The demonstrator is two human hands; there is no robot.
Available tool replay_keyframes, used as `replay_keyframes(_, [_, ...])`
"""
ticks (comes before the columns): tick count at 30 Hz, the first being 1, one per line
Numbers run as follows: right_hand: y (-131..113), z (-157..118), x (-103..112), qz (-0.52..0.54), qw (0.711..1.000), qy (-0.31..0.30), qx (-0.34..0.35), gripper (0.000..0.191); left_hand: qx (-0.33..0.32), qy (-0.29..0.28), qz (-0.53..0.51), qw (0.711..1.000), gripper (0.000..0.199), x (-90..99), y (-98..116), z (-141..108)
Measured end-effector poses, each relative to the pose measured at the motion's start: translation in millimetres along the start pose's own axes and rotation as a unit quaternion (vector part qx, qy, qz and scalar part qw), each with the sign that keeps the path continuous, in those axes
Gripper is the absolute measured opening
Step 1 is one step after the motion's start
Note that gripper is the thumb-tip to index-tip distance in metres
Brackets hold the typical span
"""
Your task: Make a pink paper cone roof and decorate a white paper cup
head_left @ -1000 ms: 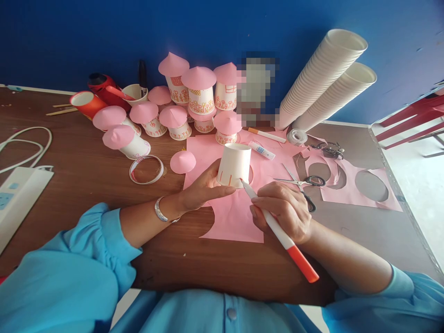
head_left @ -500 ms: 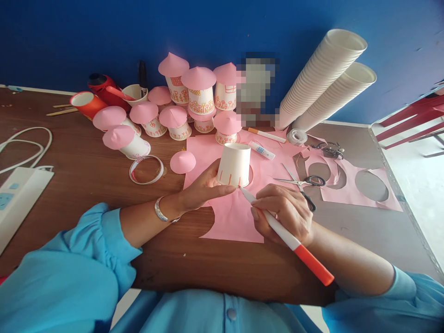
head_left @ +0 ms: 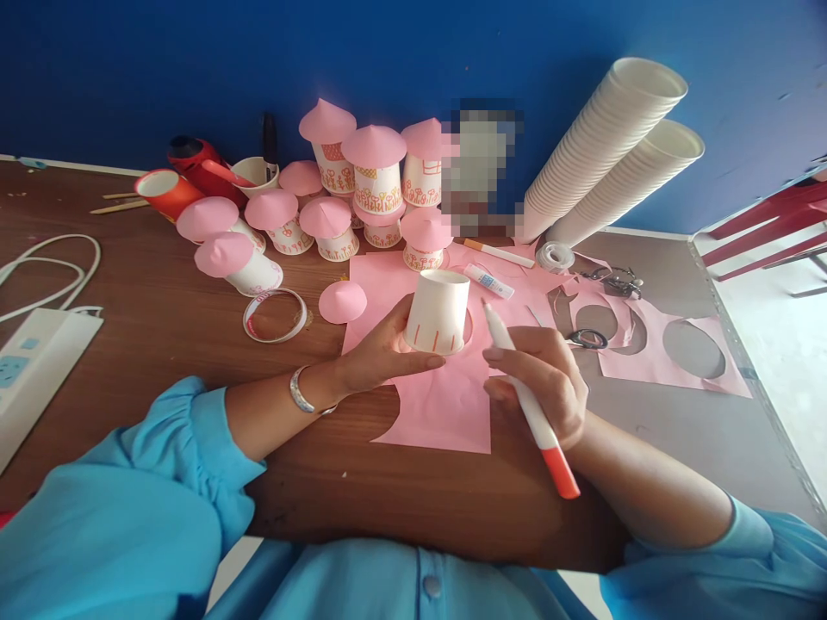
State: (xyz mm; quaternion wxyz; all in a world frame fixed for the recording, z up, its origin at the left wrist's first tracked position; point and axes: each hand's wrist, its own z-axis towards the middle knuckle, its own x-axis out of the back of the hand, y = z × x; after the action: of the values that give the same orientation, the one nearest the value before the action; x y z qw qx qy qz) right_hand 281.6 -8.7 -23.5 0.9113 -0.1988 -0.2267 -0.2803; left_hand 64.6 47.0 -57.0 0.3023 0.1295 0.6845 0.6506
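Holding a white paper cup (head_left: 440, 303) at the center of the frame, with the left hand (head_left: 381, 351) clamped around its side, thumb along the lower edge. Pinching a white marker with an orange-red end (head_left: 538, 422) just right of center, with the grip of the right hand (head_left: 549, 379) closed on the barrel; pointing the tip toward the cup, near but apart. Marked on the cup's lower part: short orange-red strokes (three in view).

Seen at upper left: a white holder cup (head_left: 253, 166) with a black marker (head_left: 270, 138) standing in it, and an orange cup (head_left: 169, 198) tilted over, mouth toward the viewer. Grouped left of and above center: cups with pink cone roofs (head_left: 378, 185), many drawn with flowers. Rising at upper right, before a blue wall (head_left: 388, 52): two stacks of nested white cups (head_left: 600, 151).

Spread under the hands: a pink sheet (head_left: 445, 418). Partly hidden behind the right hand: scissors (head_left: 589, 339). Bounded at lower frame by the front edge of the bench (head_left: 388, 499), at right by a slanting edge. For moving room: brown wood at lower center, between sheet and front edge, and more at left, between a power strip (head_left: 45, 370) and a paper ring (head_left: 279, 337).
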Motion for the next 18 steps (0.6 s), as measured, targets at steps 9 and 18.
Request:
replay_keyframes(9, [12,-2,-12,-0.042,0.999,0.007,-0.013,0.039,-0.016,0.007,0.080,0.997,0.072,-1.1,-1,0])
replay_keyframes(18, [17,-1,-18,0.037,0.995,-0.097,-0.002,0.063,-0.036,0.026,0.073,0.996,0.078,-7.6,0,-1])
